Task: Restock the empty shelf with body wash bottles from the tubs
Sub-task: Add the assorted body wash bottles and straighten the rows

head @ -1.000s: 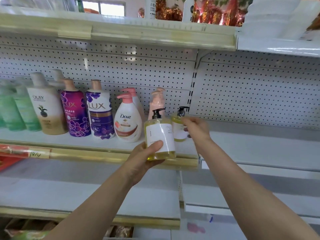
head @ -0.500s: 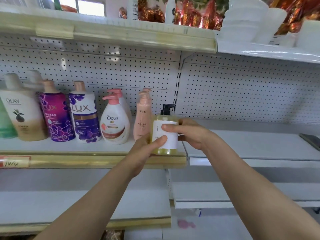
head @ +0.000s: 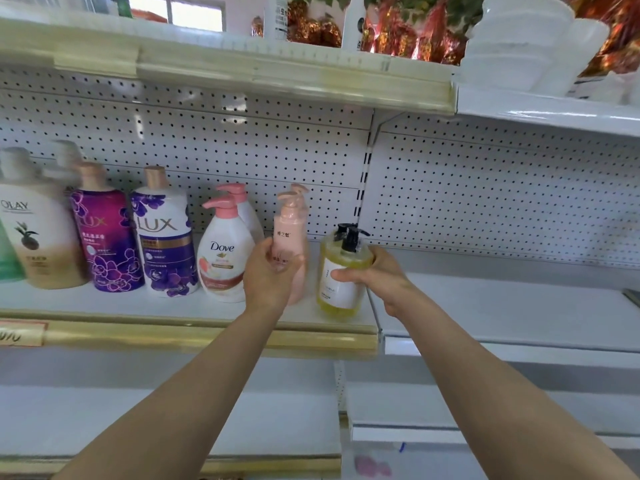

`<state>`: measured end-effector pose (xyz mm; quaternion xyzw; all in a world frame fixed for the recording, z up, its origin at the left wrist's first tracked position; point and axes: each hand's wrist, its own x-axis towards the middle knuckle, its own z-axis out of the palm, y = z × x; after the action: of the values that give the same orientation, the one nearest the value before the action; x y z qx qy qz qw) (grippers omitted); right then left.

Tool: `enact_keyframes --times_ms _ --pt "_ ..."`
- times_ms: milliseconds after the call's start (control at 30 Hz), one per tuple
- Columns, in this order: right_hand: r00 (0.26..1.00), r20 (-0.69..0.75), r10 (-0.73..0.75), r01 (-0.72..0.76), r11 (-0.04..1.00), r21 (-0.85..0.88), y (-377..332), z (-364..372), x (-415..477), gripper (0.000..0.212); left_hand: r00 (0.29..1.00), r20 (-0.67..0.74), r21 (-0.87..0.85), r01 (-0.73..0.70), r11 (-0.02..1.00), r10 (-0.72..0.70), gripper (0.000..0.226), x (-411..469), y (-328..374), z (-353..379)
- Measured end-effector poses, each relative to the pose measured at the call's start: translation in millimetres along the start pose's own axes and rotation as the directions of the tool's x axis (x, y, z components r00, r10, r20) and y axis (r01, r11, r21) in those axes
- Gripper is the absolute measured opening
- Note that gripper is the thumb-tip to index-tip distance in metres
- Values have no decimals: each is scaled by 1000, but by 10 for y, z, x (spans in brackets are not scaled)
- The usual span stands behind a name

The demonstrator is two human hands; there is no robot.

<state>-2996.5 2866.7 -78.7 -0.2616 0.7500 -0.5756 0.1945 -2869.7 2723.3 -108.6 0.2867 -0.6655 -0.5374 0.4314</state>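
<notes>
On the middle shelf (head: 166,304), near its right end, I have both hands up, forearms stretched forward. The left hand (head: 268,277) wraps the pink bottle (head: 290,233) — thumb across its front, fingers curled behind — with the Dove bottle (head: 225,251) at its 9 o'clock. At the pink one's 3 o'clock, the right hand (head: 379,277) grips the yellow bottle (head: 341,287) from the side, thumb on the white label. That bottle stands upright on the shelf — a second black pump (head: 341,229) shows just behind it.
</notes>
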Motion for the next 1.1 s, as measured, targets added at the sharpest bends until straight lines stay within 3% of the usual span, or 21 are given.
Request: enact_keyframes --times_ms 100,633,767,867,933,1000,1100 --pt "1000 -5 0 0 995 -99 133 37 61 89 999 -39 6 -2 1000 2 45 32 -28 25" --pt "999 -8 -31 29 985 -172 304 56 84 86 994 -110 212 11 977 13 50 239 -133 91" --pt "999 -40 -17 6 970 -243 248 71 3 92 998 -48 237 39 971 -29 52 191 -36 36" --pt "999 -53 14 -29 953 -303 168 128 -110 88 999 34 295 25 955 -36 68 109 73 -118" --pt "995 -94 17 -48 939 -341 55 205 -243 99 996 93 370 -30 929 -5 74 51 133 -319" --pt "977 -201 -67 -33 888 -458 -95 315 -408 110 990 131 446 -110 888 56 75 19 181 -596" --pt "926 -252 -282 68 779 -623 -380 518 -674 86 971 184 554 -228 801 150 76 15 272 -1069"
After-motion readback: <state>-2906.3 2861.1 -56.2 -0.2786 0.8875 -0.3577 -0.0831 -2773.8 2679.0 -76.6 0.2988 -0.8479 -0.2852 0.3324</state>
